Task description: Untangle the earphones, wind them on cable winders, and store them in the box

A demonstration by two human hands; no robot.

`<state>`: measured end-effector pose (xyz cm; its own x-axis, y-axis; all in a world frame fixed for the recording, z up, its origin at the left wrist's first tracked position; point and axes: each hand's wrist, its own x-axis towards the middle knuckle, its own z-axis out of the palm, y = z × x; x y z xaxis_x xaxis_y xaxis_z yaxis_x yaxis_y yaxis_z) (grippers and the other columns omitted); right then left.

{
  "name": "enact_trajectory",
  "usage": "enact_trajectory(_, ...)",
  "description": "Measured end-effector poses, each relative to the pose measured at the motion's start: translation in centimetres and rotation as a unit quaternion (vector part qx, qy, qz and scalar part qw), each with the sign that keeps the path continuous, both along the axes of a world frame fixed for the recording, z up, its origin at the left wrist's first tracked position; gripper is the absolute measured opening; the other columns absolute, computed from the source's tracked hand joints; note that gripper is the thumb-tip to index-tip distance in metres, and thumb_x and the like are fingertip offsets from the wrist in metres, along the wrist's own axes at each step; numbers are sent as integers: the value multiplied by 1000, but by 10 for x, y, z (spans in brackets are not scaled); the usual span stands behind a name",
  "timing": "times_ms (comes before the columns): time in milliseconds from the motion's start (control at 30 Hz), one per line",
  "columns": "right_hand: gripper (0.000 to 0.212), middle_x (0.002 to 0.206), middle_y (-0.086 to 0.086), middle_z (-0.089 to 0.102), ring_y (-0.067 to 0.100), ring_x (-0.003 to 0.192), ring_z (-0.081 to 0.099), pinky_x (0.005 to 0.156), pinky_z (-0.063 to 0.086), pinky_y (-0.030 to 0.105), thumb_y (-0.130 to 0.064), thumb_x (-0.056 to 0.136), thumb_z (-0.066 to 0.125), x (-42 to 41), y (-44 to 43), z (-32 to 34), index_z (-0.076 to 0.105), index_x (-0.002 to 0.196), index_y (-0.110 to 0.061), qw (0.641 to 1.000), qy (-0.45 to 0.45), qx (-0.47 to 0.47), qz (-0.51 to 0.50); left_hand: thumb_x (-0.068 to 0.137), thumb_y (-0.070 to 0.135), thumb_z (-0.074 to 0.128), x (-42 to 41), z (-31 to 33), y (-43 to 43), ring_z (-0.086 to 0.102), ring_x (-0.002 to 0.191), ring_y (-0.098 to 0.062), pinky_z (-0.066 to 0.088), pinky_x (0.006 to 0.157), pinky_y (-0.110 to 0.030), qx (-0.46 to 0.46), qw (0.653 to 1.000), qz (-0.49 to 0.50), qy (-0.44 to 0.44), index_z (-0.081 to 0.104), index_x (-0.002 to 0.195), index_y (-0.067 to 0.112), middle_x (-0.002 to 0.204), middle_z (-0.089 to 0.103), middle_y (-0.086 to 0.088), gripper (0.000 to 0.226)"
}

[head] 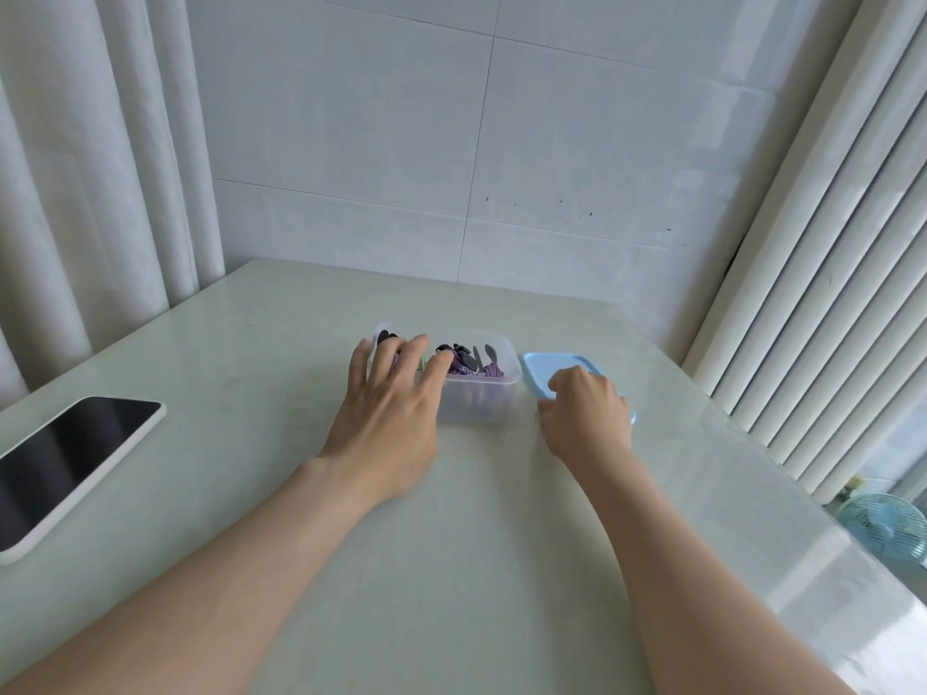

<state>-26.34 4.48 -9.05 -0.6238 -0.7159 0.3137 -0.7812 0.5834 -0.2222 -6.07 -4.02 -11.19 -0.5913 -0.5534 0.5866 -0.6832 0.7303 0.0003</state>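
The left hand (389,393), fingers spread, rests on the clear box (479,401), probably steadying it. The right hand (584,411) clasps the blue lid (547,366) alongside.

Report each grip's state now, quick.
Left grip: open, fingers spread over the box.
Right grip: holding the lid.
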Motion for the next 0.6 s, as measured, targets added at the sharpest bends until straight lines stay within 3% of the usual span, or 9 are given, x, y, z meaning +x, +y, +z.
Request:
enact_trajectory(67,41,72,1,41,33,78,45,67,31,34,-13,97,61,5,2,4,31,70,-17,1000,24,20,2,77,1,62,0,-2,-3,47,130,-39,24,120,-59,5,1000,-10,8,55,141,13,146,50,-14,65)
enact_trajectory(167,40,75,3,41,29,78,48,59,29,33,3,93,57,13,2,11,29,71,-15,998,44,44,6,78,1,62,0,-1,-2,49,125,-38,24,120,-60,8,999,-23,22,58,137,13,139,53,-11,60)
enact_trajectory(267,43,80,5,39,31,89,51,69,35,33,11,87,54,20,0,12,24,71,-16,997,46,60,29,85,6,60,2,2,0,48,123,-34,24,118,-65,27,997,-29,62,60,132,18,132,53,-4,49)
enact_trajectory(367,41,96,10,51,32,102,53,76,33,31,11,86,54,25,3,16,27,72,-16,995,77,64,15,89,9,60,5,4,1,49,122,-31,23,119,-67,48,991,-29,122,63,125,21,124,55,1,38)
enact_trajectory(467,24,81,3,37,30,102,52,84,41,33,12,90,53,31,10,29,51,94,-12,995,96,26,0,90,10,59,9,2,-1,53,120,-30,28,117,-67,69,985,-36,152,63,122,21,119,57,1,34)
enact_trajectory(533,25,78,1,25,30,95,48,82,42,34,13,93,53,34,12,35,56,108,-6,996,88,3,-11,89,12,53,10,0,-5,56,117,-32,37,110,-63,81,981,-49,167,62,119,19,116,58,-1,31)
enact_trajectory(600,28,92,6,38,29,82,44,74,39,36,11,93,54,35,11,36,55,117,-2,997,65,-27,-33,89,10,52,9,0,-6,56,114,-32,42,106,-53,88,975,-64,191,62,117,15,116,57,-4,30)
